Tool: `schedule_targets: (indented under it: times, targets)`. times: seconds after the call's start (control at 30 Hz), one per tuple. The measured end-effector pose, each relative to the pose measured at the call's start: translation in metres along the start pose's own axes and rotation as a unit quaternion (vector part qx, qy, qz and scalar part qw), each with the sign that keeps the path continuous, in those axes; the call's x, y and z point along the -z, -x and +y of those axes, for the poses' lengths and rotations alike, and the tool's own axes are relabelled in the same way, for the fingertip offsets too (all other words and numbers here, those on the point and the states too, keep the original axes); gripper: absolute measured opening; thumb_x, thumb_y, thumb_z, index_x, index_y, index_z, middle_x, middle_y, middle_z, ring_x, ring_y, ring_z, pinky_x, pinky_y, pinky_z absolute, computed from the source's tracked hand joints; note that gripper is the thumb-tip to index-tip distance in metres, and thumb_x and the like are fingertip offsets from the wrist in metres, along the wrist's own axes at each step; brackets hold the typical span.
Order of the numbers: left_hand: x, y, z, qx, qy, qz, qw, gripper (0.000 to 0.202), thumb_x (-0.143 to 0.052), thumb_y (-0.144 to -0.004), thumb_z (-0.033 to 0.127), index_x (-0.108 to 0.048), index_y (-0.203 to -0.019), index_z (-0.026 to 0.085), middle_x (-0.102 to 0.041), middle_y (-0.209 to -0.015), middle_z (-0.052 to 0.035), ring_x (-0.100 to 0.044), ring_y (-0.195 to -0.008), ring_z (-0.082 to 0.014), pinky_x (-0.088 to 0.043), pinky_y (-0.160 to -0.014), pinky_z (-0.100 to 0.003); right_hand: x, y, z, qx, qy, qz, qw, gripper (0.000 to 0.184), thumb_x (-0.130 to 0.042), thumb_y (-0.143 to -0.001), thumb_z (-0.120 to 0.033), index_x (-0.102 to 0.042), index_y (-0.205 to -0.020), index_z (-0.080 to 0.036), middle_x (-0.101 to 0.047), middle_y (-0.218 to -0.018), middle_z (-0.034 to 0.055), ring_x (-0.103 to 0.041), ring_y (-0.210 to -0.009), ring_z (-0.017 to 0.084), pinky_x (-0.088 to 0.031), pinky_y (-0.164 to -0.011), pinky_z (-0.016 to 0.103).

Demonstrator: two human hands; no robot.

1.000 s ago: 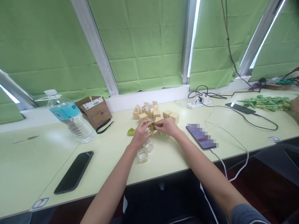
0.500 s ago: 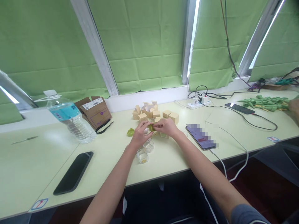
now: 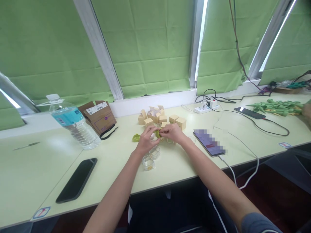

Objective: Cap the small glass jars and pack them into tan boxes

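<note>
Between both hands is a small olive-green case (image 3: 157, 133), its exact kind unclear at this size. My left hand (image 3: 146, 138) has its fingers closed round the left side of the case. From the right, my right hand (image 3: 173, 132) pinches the same case. Another green piece (image 3: 136, 138) of similar colour lies on the table just left of my left hand. Below the hands sit clear plastic cases (image 3: 148, 162), one with a yellowish mark inside. Small tan boxes (image 3: 181, 122), several of them, are grouped behind the hands.
On the left stand a water bottle (image 3: 73, 119), an opened cardboard box (image 3: 99, 118) and a black phone (image 3: 76, 180). To the right lie a charging phone (image 3: 209, 143), cables, a power strip (image 3: 206, 108) and a green pile (image 3: 277, 107). Another person's hand (image 3: 306, 111) shows at the right edge.
Both hands stay in nearly the same place. The green case between them appears turned slightly, with more of its side showing.
</note>
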State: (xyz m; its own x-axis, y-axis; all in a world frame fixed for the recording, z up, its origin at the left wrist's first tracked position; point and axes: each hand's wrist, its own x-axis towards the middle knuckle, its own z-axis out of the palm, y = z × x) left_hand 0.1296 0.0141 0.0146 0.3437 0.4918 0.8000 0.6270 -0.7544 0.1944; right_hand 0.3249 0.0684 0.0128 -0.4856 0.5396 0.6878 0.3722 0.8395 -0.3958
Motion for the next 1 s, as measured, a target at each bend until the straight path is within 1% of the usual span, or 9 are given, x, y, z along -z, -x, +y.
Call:
schedule_targets:
  times: [0.1,0.23,0.37,0.43,0.53,0.63,0.77,0.9,1.0]
  targets:
    - [0.0,-0.001,0.0,0.007,0.005,0.003,1.0,0.047,-0.076,-0.076,0.01,-0.063,-0.12,0.024,-0.064,-0.114,-0.0068,-0.066,-0.105,-0.0207,-0.057,-0.093,-0.036,0.0,0.0,0.0,-0.009,-0.023,-0.001,1.0,0.022,-0.067,-0.086,-0.021,-0.076,-0.066,-0.023,-0.067,-0.061,-0.0016,-0.057,-0.061,0.012,-0.038,-0.06,0.023]
    - [-0.001,0.0,-0.001,0.018,0.009,0.01,1.0,0.047,-0.077,-0.078,0.012,-0.062,-0.122,0.024,-0.064,-0.112,-0.007,-0.065,-0.105,-0.0213,-0.057,-0.092,-0.038,0.003,0.001,-0.002,-0.055,-0.071,0.01,0.996,0.009,-0.073,-0.085,-0.026,-0.081,-0.081,-0.025,-0.075,-0.073,-0.0002,-0.062,-0.063,0.012,-0.042,-0.061,0.022]
    - [-0.001,-0.001,-0.002,0.025,0.019,0.006,1.0,0.045,-0.075,-0.081,0.013,-0.061,-0.122,0.023,-0.064,-0.113,-0.0076,-0.064,-0.106,-0.0213,-0.058,-0.091,-0.038,0.007,0.001,-0.004,-0.065,-0.066,0.028,0.995,0.016,-0.07,-0.089,-0.034,-0.082,-0.089,-0.024,-0.076,-0.075,0.0016,-0.064,-0.063,0.013,-0.044,-0.061,0.023]
    - [-0.001,-0.001,-0.002,0.027,0.022,0.007,0.999,0.044,-0.074,-0.081,0.013,-0.061,-0.122,0.023,-0.064,-0.114,-0.0079,-0.063,-0.106,-0.0214,-0.058,-0.09,-0.039,0.008,0.001,-0.004,-0.057,-0.054,0.044,0.996,0.019,-0.067,-0.091,-0.036,-0.082,-0.089,-0.023,-0.077,-0.076,0.0024,-0.065,-0.065,0.014,-0.046,-0.061,0.023]
    - [0.0,-0.002,-0.003,0.026,0.024,0.017,0.999,0.044,-0.072,-0.081,0.012,-0.061,-0.122,0.022,-0.065,-0.114,-0.008,-0.063,-0.108,-0.0217,-0.059,-0.089,-0.039,0.01,0.0,-0.002,-0.074,-0.034,0.078,0.994,0.02,-0.066,-0.091,-0.037,-0.08,-0.089,-0.023,-0.077,-0.081,0.0032,-0.065,-0.065,0.014,-0.05,-0.063,0.024]
    - [0.001,-0.002,-0.003,0.024,0.026,0.032,0.999,0.043,-0.07,-0.082,0.011,-0.06,-0.123,0.022,-0.067,-0.116,-0.0079,-0.064,-0.11,-0.0217,-0.059,-0.09,-0.038,0.01,0.0,-0.002,-0.094,-0.021,0.097,0.991,0.021,-0.065,-0.092,-0.037,-0.077,-0.103,-0.023,-0.078,-0.094,0.0042,-0.068,-0.075,0.015,-0.055,-0.069,0.026]
    - [0.001,-0.002,-0.002,0.03,0.031,0.034,0.998,0.043,-0.069,-0.084,0.013,-0.06,-0.124,0.021,-0.068,-0.121,-0.0084,-0.066,-0.11,-0.0215,-0.06,-0.092,-0.039,0.012,0.001,-0.005,-0.108,-0.004,0.064,0.992,0.036,-0.065,-0.092,-0.037,-0.068,-0.127,-0.026,-0.077,-0.11,0.0048,-0.069,-0.097,0.02,-0.057,-0.081,0.03]
    - [0.001,-0.001,-0.001,0.033,0.045,0.026,0.998,0.044,-0.068,-0.085,0.016,-0.058,-0.128,0.021,-0.068,-0.125,-0.009,-0.066,-0.113,-0.0214,-0.059,-0.095,-0.039,0.013,0.001,-0.007,-0.119,-0.002,0.01,0.993,0.044,-0.067,-0.091,-0.043,-0.066,-0.132,-0.027,-0.076,-0.114,0.006,-0.07,-0.1,0.022,-0.054,-0.087,0.035]
    - [0.001,0.0,-0.001,0.038,0.045,0.022,0.998,0.043,-0.068,-0.086,0.019,-0.057,-0.128,0.021,-0.068,-0.126,-0.0091,-0.067,-0.113,-0.0217,-0.059,-0.097,-0.041,0.014,0.001,-0.01,-0.122,-0.01,-0.014,0.992,0.045,-0.066,-0.092,-0.044,-0.066,-0.133,-0.025,-0.076,-0.11,0.0072,-0.07,-0.095,0.022,-0.052,-0.084,0.034]
